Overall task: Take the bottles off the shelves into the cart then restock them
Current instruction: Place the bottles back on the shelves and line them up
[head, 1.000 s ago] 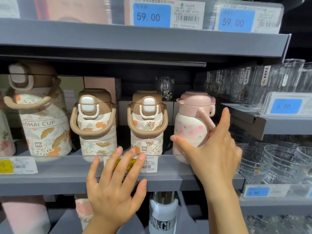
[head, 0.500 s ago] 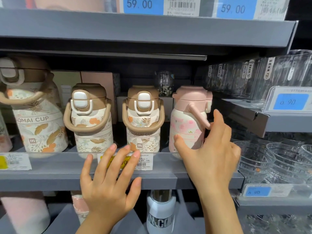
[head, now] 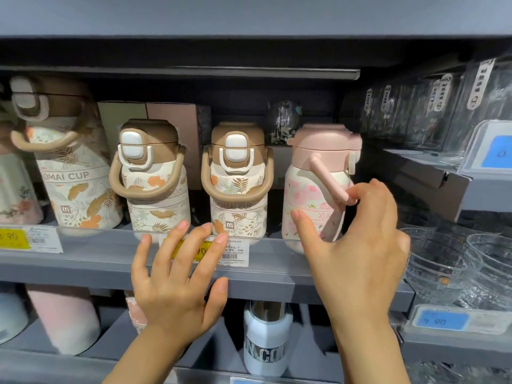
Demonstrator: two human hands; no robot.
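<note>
Head view: compared with half a second ago, the right hand (head: 357, 245) at centre right has closed in on the pink floral bottle with a pink lid and loop handle (head: 313, 187); its fingertips now curl onto the lower end of the handle while the thumb lies against the bottle's front, where before the fingers were only reaching. The left hand (head: 177, 275) at lower centre has barely shifted: its fingers are spread straight, holding nothing, lying over the yellow price label (head: 194, 249) on the grey shelf edge (head: 91, 261). The pink bottle stands upright at the right end of the middle shelf, just beside a brown-lidded leaf-print bottle (head: 237, 184); a second like it (head: 152, 181) and a taller one (head: 69, 162) stand further left, with small gaps between them. Right of the pink bottle the shelf ends, and clear glass bowls (head: 443, 267) sit close below the right wrist. A white bottle with a steel neck (head: 264, 339) stands on the lower shelf
</note>
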